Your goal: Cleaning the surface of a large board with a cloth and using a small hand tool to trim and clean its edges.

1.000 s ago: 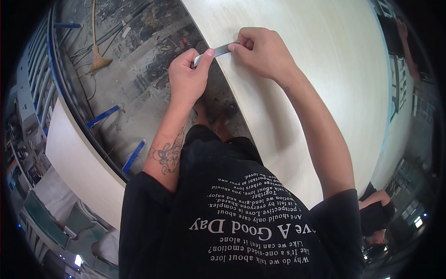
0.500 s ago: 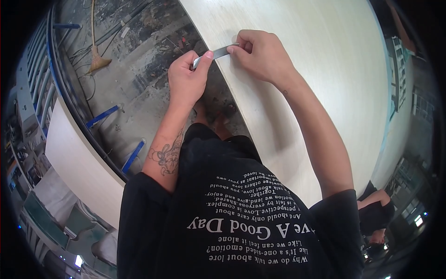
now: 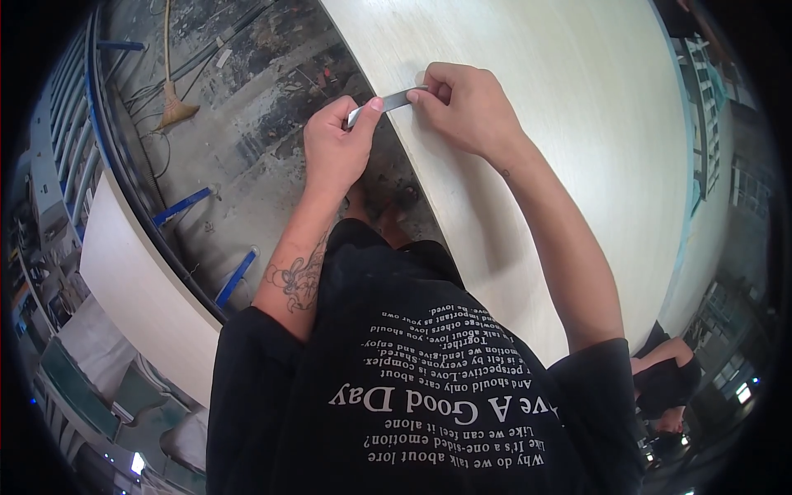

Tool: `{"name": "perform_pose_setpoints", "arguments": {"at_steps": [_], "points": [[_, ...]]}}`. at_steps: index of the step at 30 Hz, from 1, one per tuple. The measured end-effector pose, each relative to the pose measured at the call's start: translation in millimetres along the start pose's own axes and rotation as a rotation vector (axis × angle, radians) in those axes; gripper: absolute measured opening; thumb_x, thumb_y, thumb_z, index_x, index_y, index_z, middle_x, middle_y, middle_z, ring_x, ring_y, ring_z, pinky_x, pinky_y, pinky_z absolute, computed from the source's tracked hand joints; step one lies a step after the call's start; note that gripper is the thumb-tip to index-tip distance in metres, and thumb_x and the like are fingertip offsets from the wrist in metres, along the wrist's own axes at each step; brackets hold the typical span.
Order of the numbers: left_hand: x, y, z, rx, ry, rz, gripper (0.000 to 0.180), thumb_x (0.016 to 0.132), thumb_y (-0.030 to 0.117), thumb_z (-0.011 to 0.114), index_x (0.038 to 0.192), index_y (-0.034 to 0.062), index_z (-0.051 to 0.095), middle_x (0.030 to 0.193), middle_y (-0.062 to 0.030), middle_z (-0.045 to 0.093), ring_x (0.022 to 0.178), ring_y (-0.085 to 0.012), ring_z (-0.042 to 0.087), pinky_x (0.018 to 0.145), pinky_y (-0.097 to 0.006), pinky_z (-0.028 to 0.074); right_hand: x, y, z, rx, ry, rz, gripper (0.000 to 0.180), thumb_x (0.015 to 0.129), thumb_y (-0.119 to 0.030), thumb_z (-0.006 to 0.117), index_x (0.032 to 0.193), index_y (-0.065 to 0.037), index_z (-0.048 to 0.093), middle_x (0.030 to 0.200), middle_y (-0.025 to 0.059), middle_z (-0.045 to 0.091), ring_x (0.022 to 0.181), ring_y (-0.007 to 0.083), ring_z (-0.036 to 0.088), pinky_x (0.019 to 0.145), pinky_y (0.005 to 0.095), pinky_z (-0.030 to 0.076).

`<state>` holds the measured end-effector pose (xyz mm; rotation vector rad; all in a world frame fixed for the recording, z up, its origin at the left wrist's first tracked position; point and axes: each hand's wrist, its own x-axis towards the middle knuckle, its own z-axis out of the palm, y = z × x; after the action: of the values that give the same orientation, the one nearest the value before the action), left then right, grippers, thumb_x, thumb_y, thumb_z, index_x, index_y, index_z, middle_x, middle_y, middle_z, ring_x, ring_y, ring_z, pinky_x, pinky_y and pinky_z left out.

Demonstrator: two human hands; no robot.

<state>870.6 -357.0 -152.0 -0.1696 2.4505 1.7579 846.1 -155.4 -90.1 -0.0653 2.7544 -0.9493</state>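
Note:
A short, flat grey metal strip spans the gap between my two hands at the edge of a large pale wooden panel. My left hand pinches its left end, thumb on top, just off the panel's edge. Over the panel, my right hand grips the other end between thumb and curled fingers. The strip slants slightly, its right end farther from me. Whether it touches the panel edge, I cannot tell. Both fists hide its ends.
A straw broom and cables lie on the stained floor at the left. Blue metal legs stick out beneath a black rail. Another pale panel stands at lower left. A person is at the right.
Both hands have shifted slightly toward me and to the right along the panel edge, carrying the metal strip. Their grip looks the same.

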Motion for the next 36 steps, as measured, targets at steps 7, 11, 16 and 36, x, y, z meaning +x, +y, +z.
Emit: {"name": "perform_pose_setpoints", "arguments": {"at_steps": [7,11,16,36], "points": [[-2.4,-5.7,-1.2,0.018,-0.012,0.011,0.049,0.097,0.033,0.078,0.069,0.0015,0.055,0.058,-0.0023,0.045,0.058,-0.0102,0.039,0.052,-0.034,0.036,-3.7,-3.3,-0.9,0.007,-0.021,0.023,0.029,0.093,-0.027,0.077,0.084,-0.001,0.067,0.065,0.0092,0.059,0.06,0.022,0.052,0.061,0.0374,0.045],[-6.8,-6.4,2.3,0.022,-0.01,0.007,0.05,0.097,0.035,0.078,0.068,0.0018,0.055,0.057,-0.0027,0.045,0.058,-0.0106,0.039,0.052,-0.034,0.036,-8.4,1.7,1.4,-0.001,0.005,0.004,0.03,0.093,-0.027,0.078,0.084,-0.001,0.067,0.064,0.0094,0.059,0.059,0.0222,0.051,0.061,0.0376,0.045],[-11.1,-7.6,1.1,0.04,-0.019,0.005,0.05,0.097,0.036,0.078,0.068,0.002,0.055,0.057,-0.0024,0.045,0.057,-0.0108,0.039,0.052,-0.034,0.035,-14.4,0.3,3.1,-0.002,-0.002,0.024,0.03,0.093,-0.026,0.077,0.084,-0.001,0.066,0.064,0.0094,0.059,0.059,0.0222,0.051,0.061,0.0376,0.045],[-19.2,-4.4,6.9,-0.04,-0.007,-0.016,0.049,0.098,0.033,0.078,0.067,0.0021,0.054,0.057,-0.0004,0.042,0.058,-0.009,0.037,0.051,-0.033,0.032,-18.9,2.7,0.6,-0.022,-0.028,0.014,0.028,0.095,-0.026,0.076,0.086,-0.001,0.068,0.064,0.0093,0.059,0.059,0.022,0.052,0.061,0.0373,0.045]]}}
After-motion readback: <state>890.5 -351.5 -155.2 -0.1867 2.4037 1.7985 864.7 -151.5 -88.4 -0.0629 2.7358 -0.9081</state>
